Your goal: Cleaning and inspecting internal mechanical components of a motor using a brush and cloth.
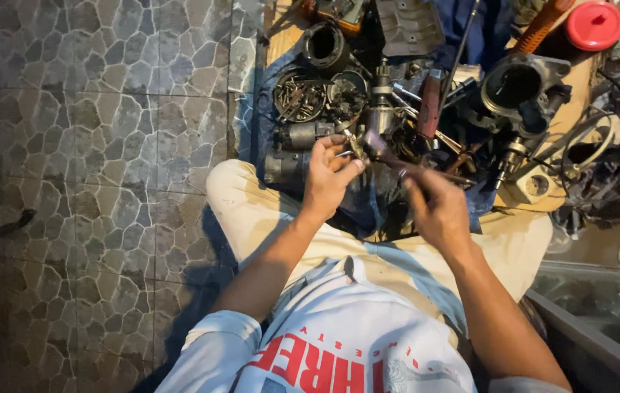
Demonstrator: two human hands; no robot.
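My left hand pinches a small metal part between thumb and fingers, just above my knees. My right hand is blurred and grips the handle of a thin tool whose pale tip reaches up to the small part. Both hands hover over a blue cloth strewn with greasy metal parts. My beige trousers and white shirt fill the lower middle of the view.
Ahead lie a round tin of screws, a black cylinder, a grey metal housing with a round bore, a red lid and tangled wires. Stone-patterned floor tiles spread to the left. A glass-topped box sits lower right.
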